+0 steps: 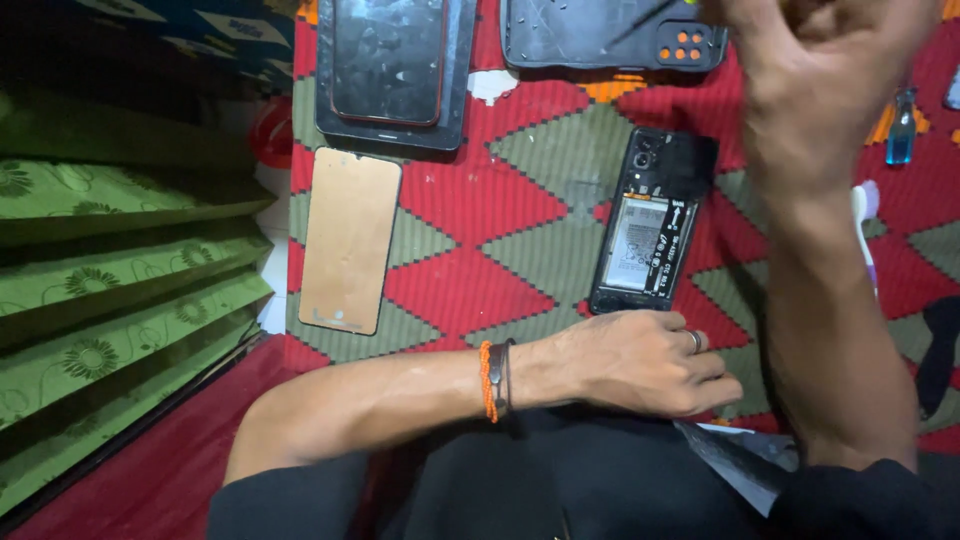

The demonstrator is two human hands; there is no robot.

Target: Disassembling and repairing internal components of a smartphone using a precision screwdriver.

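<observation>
Red, green and black patterned cloth (470, 200) spread wide under everything. Folded green floral fabric (120, 290) stacked at nine o'clock. Across the bottom, left hand (640, 362) lying knuckles-up, fingers loosely curled and resting, gripping nothing visible; ring on one finger, orange and dark bands (495, 380) at the wrist. Up at one o'clock, right hand (810, 75) raised high off the cloth, fingers bunched toward the top edge; whether anything is pinched there, cannot tell, since the fingertips run out of frame.

Now the main piece: opened phone (655, 222), back removed, battery and dark frame showing, lying flat at twelve o'clock from the left hand, just beyond the knuckles but not touching. Long axis running from six to twelve, tilted slightly toward one, camera end far. Left hand clearly nearer; right hand well above and off toward two o'clock from it.

At eleven o'clock, dark tray (395, 70) holding a glass screen. Below that, at ten, copper-coloured panel (350, 240) lying lengthwise. At top centre, black back cover (610, 35) with orange dots. Off at three o'clock, white-handled brush (863, 225) and small blue bottle (902, 135).
</observation>
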